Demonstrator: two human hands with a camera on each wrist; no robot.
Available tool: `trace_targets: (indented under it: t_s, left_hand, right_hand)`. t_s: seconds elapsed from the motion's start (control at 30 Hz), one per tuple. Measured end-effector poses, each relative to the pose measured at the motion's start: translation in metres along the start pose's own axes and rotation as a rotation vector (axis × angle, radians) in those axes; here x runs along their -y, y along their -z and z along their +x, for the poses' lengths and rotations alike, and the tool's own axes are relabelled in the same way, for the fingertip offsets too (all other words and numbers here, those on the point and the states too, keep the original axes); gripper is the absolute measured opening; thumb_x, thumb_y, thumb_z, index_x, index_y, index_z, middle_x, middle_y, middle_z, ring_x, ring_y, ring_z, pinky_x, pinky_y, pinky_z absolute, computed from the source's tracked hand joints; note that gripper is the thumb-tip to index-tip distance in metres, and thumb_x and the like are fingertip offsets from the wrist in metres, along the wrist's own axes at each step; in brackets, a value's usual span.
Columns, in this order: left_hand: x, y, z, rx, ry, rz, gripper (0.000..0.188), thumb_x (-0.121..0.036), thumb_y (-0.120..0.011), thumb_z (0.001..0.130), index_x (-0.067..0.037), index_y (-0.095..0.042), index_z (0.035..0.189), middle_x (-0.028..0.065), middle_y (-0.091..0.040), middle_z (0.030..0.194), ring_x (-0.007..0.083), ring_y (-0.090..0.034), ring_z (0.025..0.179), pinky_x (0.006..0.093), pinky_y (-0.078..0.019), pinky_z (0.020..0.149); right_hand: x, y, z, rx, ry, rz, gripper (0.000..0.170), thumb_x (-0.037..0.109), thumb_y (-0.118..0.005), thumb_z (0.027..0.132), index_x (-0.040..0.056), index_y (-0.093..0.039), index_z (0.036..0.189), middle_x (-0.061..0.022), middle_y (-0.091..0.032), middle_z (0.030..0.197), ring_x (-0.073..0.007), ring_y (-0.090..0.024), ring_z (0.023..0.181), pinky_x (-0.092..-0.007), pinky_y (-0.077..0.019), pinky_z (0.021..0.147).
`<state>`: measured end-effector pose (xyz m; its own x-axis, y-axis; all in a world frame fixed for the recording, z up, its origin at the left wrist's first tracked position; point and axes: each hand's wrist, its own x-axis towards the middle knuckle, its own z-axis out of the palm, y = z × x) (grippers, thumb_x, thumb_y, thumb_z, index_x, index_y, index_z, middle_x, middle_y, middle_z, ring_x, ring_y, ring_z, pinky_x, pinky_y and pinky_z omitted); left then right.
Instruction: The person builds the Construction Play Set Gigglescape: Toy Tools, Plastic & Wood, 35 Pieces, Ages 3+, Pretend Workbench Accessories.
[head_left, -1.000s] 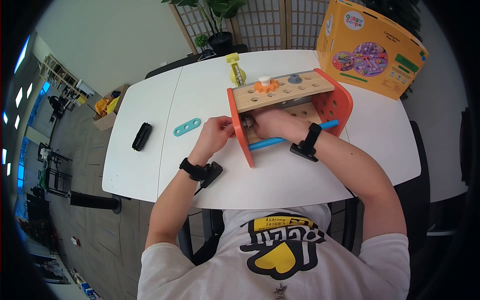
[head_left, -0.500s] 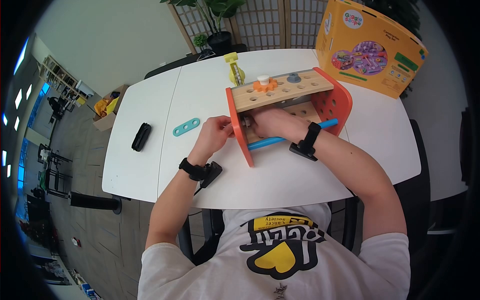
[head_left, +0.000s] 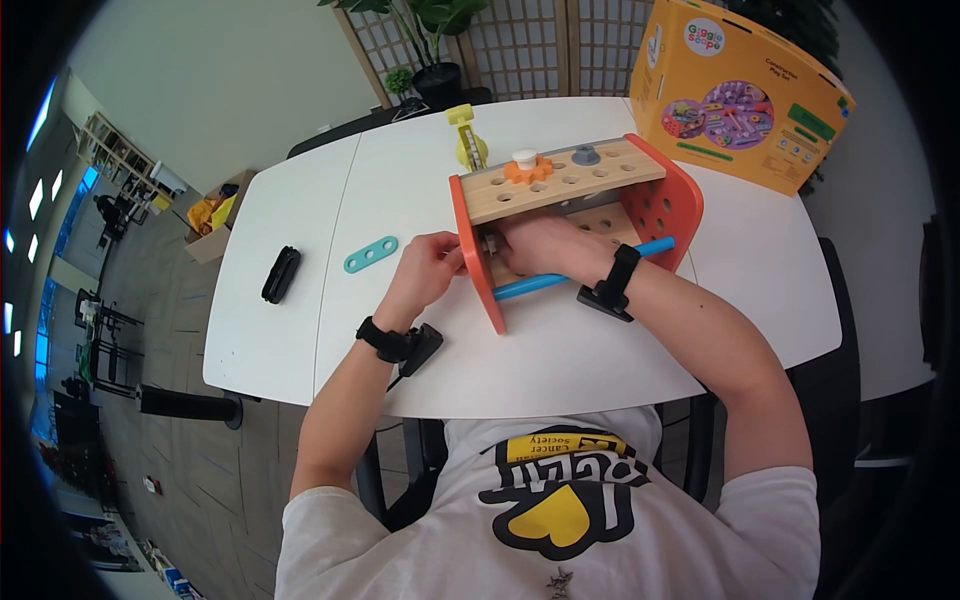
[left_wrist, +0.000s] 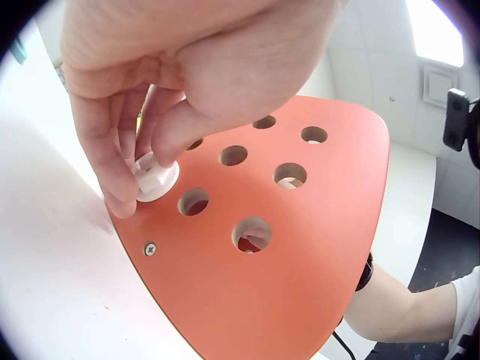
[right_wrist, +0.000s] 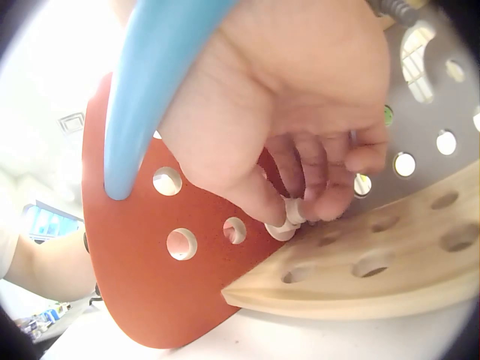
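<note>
The left hand (left_wrist: 187, 75) pinches a white plastic piece (left_wrist: 156, 178) against the outer face of the red side panel (left_wrist: 300, 240), beside a hole. Inside the toy workbench, the right hand (right_wrist: 292, 97) pinches a small white piece (right_wrist: 294, 211) with thumb and fingers at the inner face of the same panel (right_wrist: 142, 262), just above the wooden lower shelf (right_wrist: 337, 277). In the head view the left hand (head_left: 428, 270) is outside the panel, and the right hand (head_left: 550, 245) reaches in over the blue bar (head_left: 530, 286).
On the workbench top sit an orange gear (head_left: 528, 170) with a white piece and a grey piece (head_left: 586, 155). A yellow toy (head_left: 468, 140) stands behind. A teal strip (head_left: 371, 254) and a black case (head_left: 281, 275) lie left; a yellow box (head_left: 740, 100) stands back right.
The workbench has shifted very slightly leftward in the head view, along with the table items. Both hands keep their places at the red panel.
</note>
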<state>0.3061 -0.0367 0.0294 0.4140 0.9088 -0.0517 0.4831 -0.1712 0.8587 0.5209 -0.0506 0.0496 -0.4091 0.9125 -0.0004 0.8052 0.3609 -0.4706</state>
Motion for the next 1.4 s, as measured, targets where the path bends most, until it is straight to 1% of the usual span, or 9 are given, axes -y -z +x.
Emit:
trace_targets:
  t_s: [0.17, 0.37, 0.47, 0.77, 0.87, 1.07, 1.17, 1.27, 1.4]
  left_hand:
    - [-0.001, 0.000, 0.000, 0.000, 0.010, -0.017, 0.023, -0.004, -0.057, 0.099, 0.009, -0.070, 0.113, 0.0144, -0.075, 0.094, 0.0194, -0.074, 0.084, 0.0316, -0.0579, 0.080]
    - [-0.006, 0.000, -0.002, -0.003, 0.020, 0.002, 0.023, -0.004, -0.057, 0.100, 0.009, -0.070, 0.113, 0.0143, -0.075, 0.095, 0.0192, -0.074, 0.085, 0.0313, -0.0578, 0.081]
    - [-0.004, 0.000, -0.002, -0.003, 0.021, -0.002, 0.023, -0.005, -0.057, 0.100, 0.009, -0.070, 0.113, 0.0142, -0.075, 0.095, 0.0194, -0.074, 0.085, 0.0313, -0.0578, 0.081]
    - [-0.010, -0.001, -0.004, -0.011, 0.018, -0.022, 0.023, -0.004, -0.056, 0.100, 0.009, -0.070, 0.113, 0.0144, -0.076, 0.095, 0.0202, -0.075, 0.085, 0.0317, -0.0578, 0.081]
    - [-0.010, -0.001, -0.004, -0.011, 0.019, -0.022, 0.023, -0.003, -0.055, 0.100, 0.009, -0.070, 0.113, 0.0142, -0.076, 0.095, 0.0202, -0.075, 0.085, 0.0318, -0.0578, 0.081]
    - [-0.013, -0.001, -0.005, -0.011, 0.022, -0.024, 0.023, -0.003, -0.055, 0.100, 0.009, -0.070, 0.112, 0.0140, -0.075, 0.095, 0.0200, -0.074, 0.085, 0.0318, -0.0578, 0.081]
    - [-0.012, -0.002, -0.005, -0.013, 0.030, -0.021, 0.023, -0.004, -0.055, 0.101, 0.009, -0.069, 0.112, 0.0137, -0.075, 0.095, 0.0199, -0.074, 0.085, 0.0317, -0.0578, 0.082]
    - [-0.012, -0.001, -0.005, -0.010, 0.032, -0.031, 0.023, -0.005, -0.055, 0.101, 0.009, -0.069, 0.112, 0.0134, -0.075, 0.095, 0.0199, -0.074, 0.086, 0.0316, -0.0578, 0.082]
    - [-0.014, -0.002, -0.006, -0.013, 0.027, -0.040, 0.023, -0.005, -0.056, 0.101, 0.010, -0.069, 0.111, 0.0134, -0.075, 0.095, 0.0200, -0.074, 0.086, 0.0318, -0.0579, 0.082]
  right_hand:
    - [-0.001, -0.001, 0.003, 0.011, 0.014, 0.003, 0.027, 0.008, -0.057, 0.092, 0.0014, -0.067, 0.116, -0.0231, -0.070, 0.112, -0.0394, -0.067, 0.104, -0.0452, -0.0555, 0.089]
    - [0.005, 0.003, 0.005, 0.154, -0.120, -0.022, 0.026, 0.009, -0.057, 0.093, 0.0015, -0.068, 0.115, -0.0227, -0.070, 0.111, -0.0383, -0.068, 0.103, -0.0446, -0.0560, 0.089]
    - [0.001, -0.002, -0.001, -0.045, 0.025, -0.018, 0.025, 0.010, -0.057, 0.093, 0.0017, -0.069, 0.114, -0.0224, -0.071, 0.109, -0.0378, -0.069, 0.102, -0.0444, -0.0562, 0.088]
    - [-0.002, -0.005, 0.006, 0.104, -0.058, -0.086, 0.028, 0.007, -0.057, 0.090, 0.0027, -0.070, 0.115, -0.0224, -0.071, 0.109, -0.0397, -0.068, 0.100, -0.0449, -0.0562, 0.088]
    - [0.002, -0.002, 0.004, 0.024, -0.037, -0.056, 0.028, 0.007, -0.057, 0.090, 0.0032, -0.069, 0.116, -0.0222, -0.071, 0.110, -0.0395, -0.068, 0.101, -0.0450, -0.0563, 0.088]
    - [0.003, 0.005, -0.003, 0.029, 0.063, -0.035, 0.029, 0.012, -0.058, 0.092, 0.0041, -0.069, 0.118, -0.0210, -0.070, 0.116, -0.0384, -0.068, 0.105, -0.0453, -0.0560, 0.090]
    - [-0.001, -0.003, 0.005, 0.142, -0.068, -0.079, 0.030, 0.015, -0.061, 0.092, 0.0046, -0.068, 0.119, -0.0200, -0.070, 0.118, -0.0378, -0.068, 0.106, -0.0449, -0.0558, 0.091]
    - [-0.002, -0.005, 0.008, 0.120, -0.071, -0.072, 0.030, 0.016, -0.062, 0.093, 0.0046, -0.068, 0.119, -0.0196, -0.070, 0.118, -0.0377, -0.068, 0.106, -0.0445, -0.0557, 0.092]
    - [0.003, 0.003, -0.003, -0.021, 0.069, 0.019, 0.028, 0.016, -0.061, 0.093, 0.0038, -0.069, 0.117, -0.0198, -0.071, 0.116, -0.0380, -0.068, 0.105, -0.0444, -0.0557, 0.091]
